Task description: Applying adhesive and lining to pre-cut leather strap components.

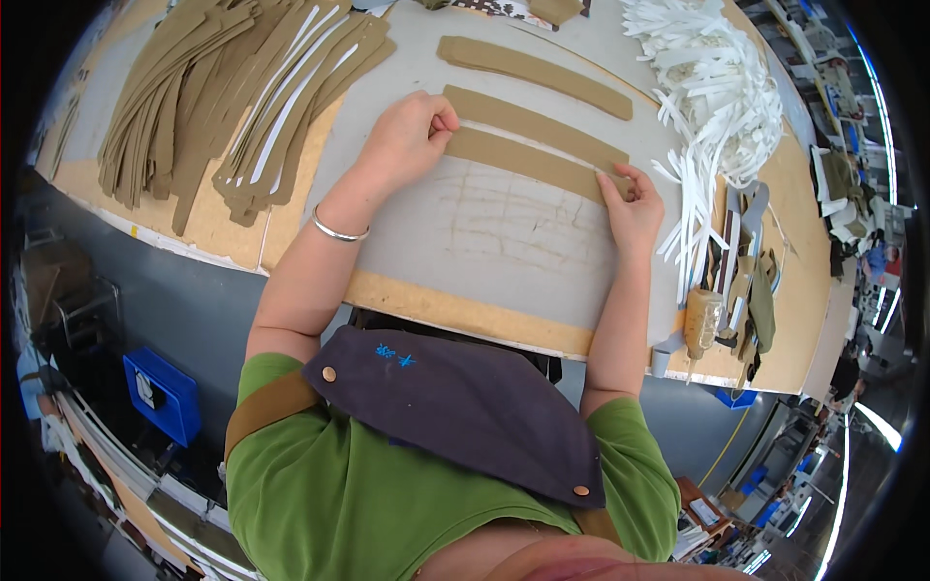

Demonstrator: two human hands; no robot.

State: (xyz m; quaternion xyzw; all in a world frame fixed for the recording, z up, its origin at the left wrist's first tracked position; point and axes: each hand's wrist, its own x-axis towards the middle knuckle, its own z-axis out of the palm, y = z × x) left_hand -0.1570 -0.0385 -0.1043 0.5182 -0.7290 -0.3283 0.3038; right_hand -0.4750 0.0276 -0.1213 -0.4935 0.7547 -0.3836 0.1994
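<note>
Three long tan strips lie side by side on a grey mat (504,242). My left hand (412,136) pinches the left end of the nearest tan strip (523,160). At that strip's right end, my right hand (632,208) presses down with its fingertips. The middle tan strip (533,121) lies just beyond it, touching my left knuckles. Farther back the far tan strip (533,66) rests apart. A silver bangle (337,232) circles my left wrist.
Stacks of tan strips (232,87) with some white backing fill the table's left. A heap of white strips (717,87) lies at the right, with tools and a bottle (702,324) below it. The wooden table edge (465,310) faces me. A blue crate (163,392) stands on the floor.
</note>
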